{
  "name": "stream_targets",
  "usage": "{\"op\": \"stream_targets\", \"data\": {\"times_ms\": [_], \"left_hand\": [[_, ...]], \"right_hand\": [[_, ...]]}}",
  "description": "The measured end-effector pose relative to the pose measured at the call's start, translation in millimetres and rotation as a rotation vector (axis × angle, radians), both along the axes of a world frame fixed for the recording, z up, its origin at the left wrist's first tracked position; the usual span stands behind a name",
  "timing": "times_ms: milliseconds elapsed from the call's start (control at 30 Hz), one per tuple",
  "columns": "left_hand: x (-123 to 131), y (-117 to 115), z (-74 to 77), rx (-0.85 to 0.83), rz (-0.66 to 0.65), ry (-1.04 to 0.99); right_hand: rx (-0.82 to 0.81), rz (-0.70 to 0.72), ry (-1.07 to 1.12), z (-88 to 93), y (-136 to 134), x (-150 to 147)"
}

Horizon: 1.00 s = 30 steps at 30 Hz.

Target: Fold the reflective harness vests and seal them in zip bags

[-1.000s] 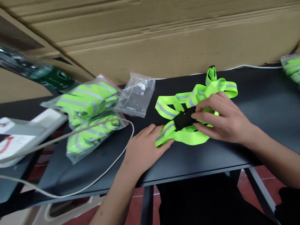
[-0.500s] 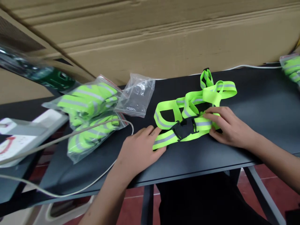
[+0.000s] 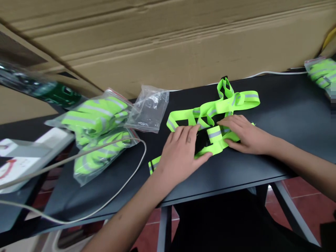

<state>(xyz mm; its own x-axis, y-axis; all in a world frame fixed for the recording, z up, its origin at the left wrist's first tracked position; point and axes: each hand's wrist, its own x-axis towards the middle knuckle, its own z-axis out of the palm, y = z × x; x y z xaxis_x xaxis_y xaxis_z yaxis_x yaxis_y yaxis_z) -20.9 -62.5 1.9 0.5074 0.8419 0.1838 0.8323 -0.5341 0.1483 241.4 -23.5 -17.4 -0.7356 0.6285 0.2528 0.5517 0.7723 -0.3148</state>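
A neon-green strap harness with grey reflective stripes lies loosely looped on the dark table. My left hand covers part of the black buckle, its fingers and thumb around the buckled band; a strap end sticks out to its left. On the right, my right hand grips the same band between thumb and fingers, beside a short folded-up section. Its fingertips are partly hidden in the strap. The upper loops lie beyond both hands, untouched.
Bagged green straps and a clear plastic bag lie left, near a bottle, a white power strip and a looping cable. Another bagged strap is far right. Cardboard stands behind the table.
My left hand has moved right, from the band's left end onto the buckle. My right hand has shifted slightly left and up, and part of the band is now folded up between the hands.
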Motion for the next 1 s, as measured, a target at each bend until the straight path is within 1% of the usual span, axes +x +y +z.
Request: {"op": "stream_targets", "data": {"times_ms": [100, 167, 233, 300, 367, 433, 467, 533, 600, 667, 733, 800, 867, 933, 1000], "left_hand": [[4.1, 9.3, -11.2, -0.120, 0.007, 0.028], [1.8, 9.4, -14.7, -0.145, 0.027, 0.000], [-1.8, 7.1, -16.2, -0.146, 0.047, -0.053], [-5.0, 4.8, -17.6, -0.139, 0.060, -0.100], [-6.9, 3.7, -19.6, -0.136, 0.063, -0.137], [-7.6, 3.6, -22.0, -0.131, 0.063, -0.177], [-7.6, 3.7, -23.0, -0.126, 0.063, -0.197], [-7.3, 4.0, -24.3, -0.111, 0.066, -0.229], [-7.3, 4.0, -24.7, -0.095, 0.079, -0.246], [-8.2, 3.7, -24.8, -0.085, 0.098, -0.255], [-10.0, 3.3, -25.1, -0.087, 0.119, -0.263], [-12.3, 3.1, -25.7, -0.099, 0.148, -0.275], [-14.2, 3.3, -26.2, -0.115, 0.180, -0.293], [-15.3, 3.8, -26.1, -0.132, 0.204, -0.309], [-15.6, 4.5, -25.4, -0.151, 0.211, -0.315]], "right_hand": [[0.123, -0.005, -0.006, 0.5, 0.6, 5.3], [0.246, -0.064, 0.000, 1.0, -1.9, 12.9], [0.324, -0.165, 0.013, 1.5, -6.3, 21.9], [0.323, -0.306, 0.045, 1.2, -11.1, 30.7], [0.274, -0.466, 0.113, -0.2, -14.9, 38.7], [0.177, -0.574, 0.154, -2.2, -16.5, 45.8], [0.111, -0.591, 0.148, -3.0, -16.3, 49.0], [-0.034, -0.549, 0.098, -3.2, -14.4, 54.6], [-0.156, -0.449, 0.076, -0.7, -11.5, 59.1], [-0.227, -0.338, 0.104, 3.4, -9.0, 62.7], [-0.252, -0.252, 0.145, 7.1, -7.9, 65.8], [-0.232, -0.200, 0.159, 9.1, -8.4, 69.2], [-0.173, -0.161, 0.151, 9.3, -10.4, 73.0], [-0.049, -0.137, 0.117, 8.6, -13.6, 77.5], [0.131, -0.116, 0.029, 7.6, -17.5, 82.6]]}}
